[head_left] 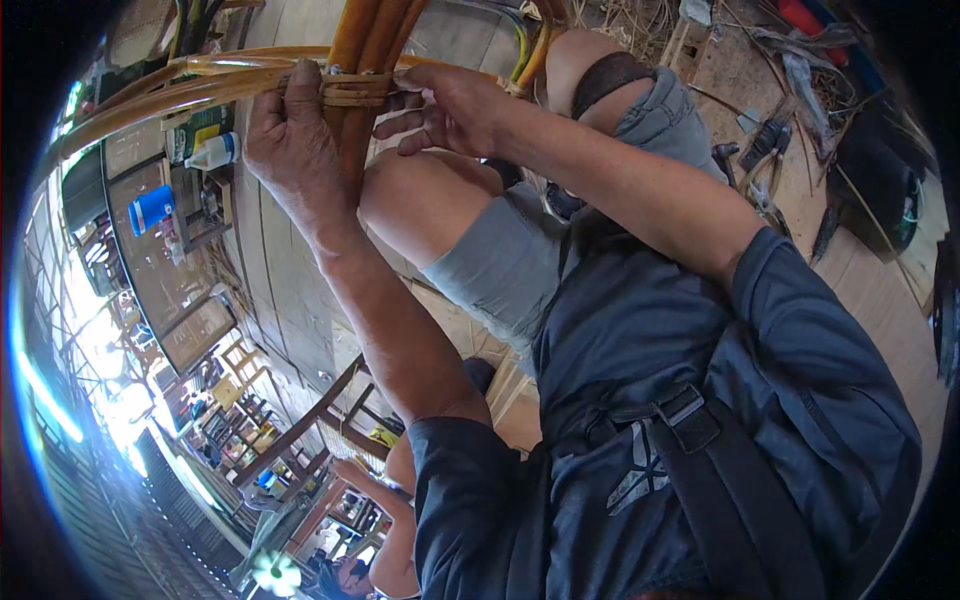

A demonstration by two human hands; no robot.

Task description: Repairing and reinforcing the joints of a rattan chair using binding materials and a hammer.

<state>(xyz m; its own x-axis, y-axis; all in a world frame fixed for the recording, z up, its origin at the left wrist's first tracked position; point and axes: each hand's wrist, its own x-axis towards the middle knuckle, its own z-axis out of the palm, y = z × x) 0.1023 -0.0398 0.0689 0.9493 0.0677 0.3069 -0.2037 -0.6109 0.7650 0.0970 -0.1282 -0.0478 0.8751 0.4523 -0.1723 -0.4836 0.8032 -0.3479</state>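
Several glossy brown rattan poles (pixel 358 50) run together at the top, bound by a light cane wrapping (pixel 355 90) with shiny fastener heads at its upper edge. Other bent rattan canes (pixel 190 88) reach leftward from this joint. My left hand (pixel 295 150) is closed at the joint's left side, its thumb pressed along the rattan canes beside the wrapping. On the other side, my right hand (pixel 455 105) has its thumb side against the poles by the wrapping. Its fingers are loosely bent and spread apart, with nothing visible in them. The poles hide some of the left fingertips.
Pliers (pixel 765 165) and a dark-handled tool (pixel 825 235) lie on the wooden floor to the right, near a black container (pixel 880 185). At left, a white bottle (pixel 212 152) and a blue container (pixel 152 208) stand by a table. Another person (pixel 390 530) sits at lower left.
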